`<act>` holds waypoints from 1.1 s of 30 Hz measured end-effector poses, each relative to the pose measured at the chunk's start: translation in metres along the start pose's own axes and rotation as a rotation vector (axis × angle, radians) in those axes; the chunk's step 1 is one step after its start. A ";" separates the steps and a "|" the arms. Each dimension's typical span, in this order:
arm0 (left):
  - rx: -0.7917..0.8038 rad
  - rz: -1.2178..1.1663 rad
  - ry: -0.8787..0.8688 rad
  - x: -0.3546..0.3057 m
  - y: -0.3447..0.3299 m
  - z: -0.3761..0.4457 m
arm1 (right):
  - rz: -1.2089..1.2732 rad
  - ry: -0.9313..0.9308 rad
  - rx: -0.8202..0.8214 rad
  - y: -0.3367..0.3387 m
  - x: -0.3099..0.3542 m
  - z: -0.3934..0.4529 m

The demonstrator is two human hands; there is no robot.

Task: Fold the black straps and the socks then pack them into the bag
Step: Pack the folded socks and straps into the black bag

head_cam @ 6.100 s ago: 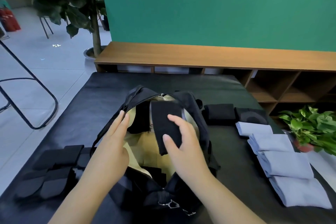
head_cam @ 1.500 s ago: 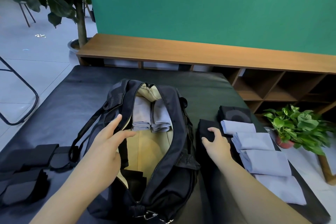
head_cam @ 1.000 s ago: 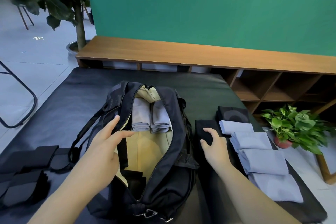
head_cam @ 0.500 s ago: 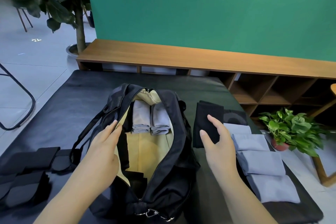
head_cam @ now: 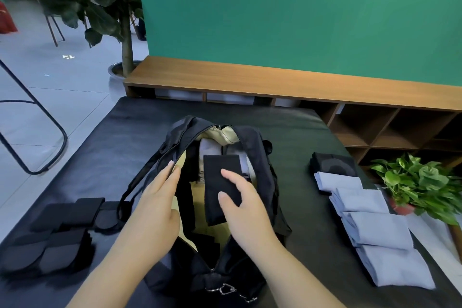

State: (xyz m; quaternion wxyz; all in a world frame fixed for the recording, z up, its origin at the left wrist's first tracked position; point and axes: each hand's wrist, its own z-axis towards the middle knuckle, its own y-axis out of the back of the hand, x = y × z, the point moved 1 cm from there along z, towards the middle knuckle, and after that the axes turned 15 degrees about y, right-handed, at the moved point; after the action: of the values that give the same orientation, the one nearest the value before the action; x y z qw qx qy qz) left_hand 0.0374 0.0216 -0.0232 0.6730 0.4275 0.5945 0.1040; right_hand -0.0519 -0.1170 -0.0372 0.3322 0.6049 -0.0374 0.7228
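Bag [head_cam: 260,157] gapes; my right grip [head_cam: 240,197] pinches a folded black sock [head_cam: 220,182], left grip [head_cam: 160,195] flat on the rim; it may unfold if dropped.

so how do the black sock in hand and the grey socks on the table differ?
The black sock is pinched by the right hand over the open bag; the grey socks lie in a row on the table, untouched. The black sock is dark and narrow, the grey socks pale and wider. All are folded.
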 end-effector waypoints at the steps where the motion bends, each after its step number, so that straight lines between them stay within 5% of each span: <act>1: 0.002 0.000 0.005 0.001 0.000 0.000 | 0.012 -0.047 0.014 -0.005 -0.005 0.003; 6: -0.003 0.002 0.013 0.003 0.001 -0.002 | -0.017 -0.252 0.110 -0.020 -0.033 0.017; 14: -0.011 0.018 0.016 0.004 0.001 -0.002 | -0.020 -0.319 0.198 -0.034 -0.059 0.023; 33: 0.023 0.056 0.005 0.004 -0.002 -0.002 | -0.507 -0.182 0.482 -0.029 -0.047 0.008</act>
State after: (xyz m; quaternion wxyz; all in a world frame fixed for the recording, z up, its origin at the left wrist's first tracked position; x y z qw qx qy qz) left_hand 0.0361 0.0236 -0.0272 0.6635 0.4514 0.5851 0.1170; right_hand -0.0282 -0.1185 -0.0872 0.3441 0.7177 0.2561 0.5486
